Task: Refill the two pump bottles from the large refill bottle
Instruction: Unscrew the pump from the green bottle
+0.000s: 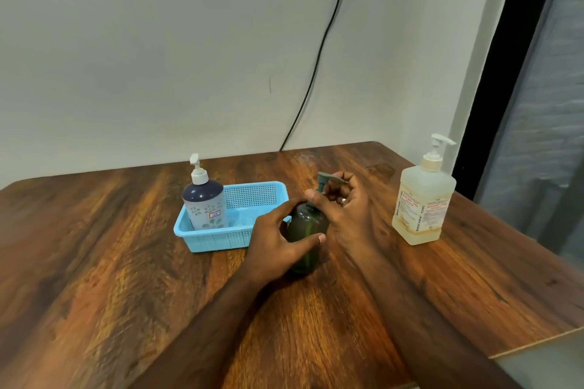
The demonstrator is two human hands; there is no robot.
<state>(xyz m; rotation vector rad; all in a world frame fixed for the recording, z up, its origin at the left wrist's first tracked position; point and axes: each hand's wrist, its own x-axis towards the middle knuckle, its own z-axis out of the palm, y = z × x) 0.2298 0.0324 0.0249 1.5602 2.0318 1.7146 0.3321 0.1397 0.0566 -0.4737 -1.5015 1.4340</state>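
standing at the far left of the group, a white pump bottle (204,202) with a dark navy shoulder, a pale floral print and a small red-edged sticker sits upright in the left end of a light blue mesh basket (252,196), its white pump nozzle pointing away toward the wall. the rest of the basket shows only its perforated floor and walls. the basket rests on the dark, streaky wooden tabletop (94,262).

just right of the basket, touching or nearly touching its near right corner, a dark green translucent pump bottle (308,221) stands upright on the tabletop. the left hand (278,237) wraps around its body from the left, thumb across the front and fingers curled behind, gripping it firmly. the right hand (344,202) is closed around the bottle's neck and grey-green pump head, fingers bunched at the collar with the spout poking out above them; a ring shows on one finger. both forearms reach in from the bottom edge.

well apart to the right, near the tabletop's right edge, the large refill bottle (422,205) stands upright, square-shouldered and cloudy, with a white pump still fitted and an orange-printed label. a black cable (322,41) runs down the pale wall behind.
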